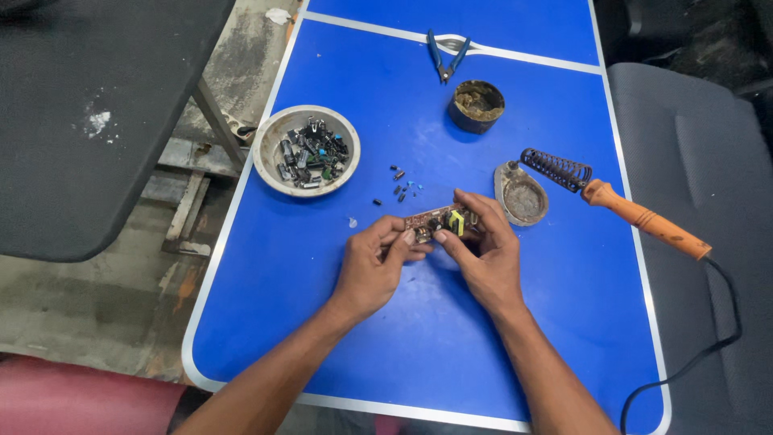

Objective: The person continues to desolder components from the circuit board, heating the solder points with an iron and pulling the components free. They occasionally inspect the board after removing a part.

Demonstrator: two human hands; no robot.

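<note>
Both hands pinch the small circuit board (pixel 441 221) above the blue table (pixel 322 306): left hand (pixel 374 266) on its left end, right hand (pixel 483 250) on its right; its long axis runs left-right, just left of the soldering iron stand (pixel 523 197).

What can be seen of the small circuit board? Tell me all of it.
The circuit board is a small brownish strip carrying a yellow-wrapped transformer and some dark components. It is held just above the blue table, roughly level, long side running left to right. The left hand pinches its left end; the right hand wraps its right end.
</note>
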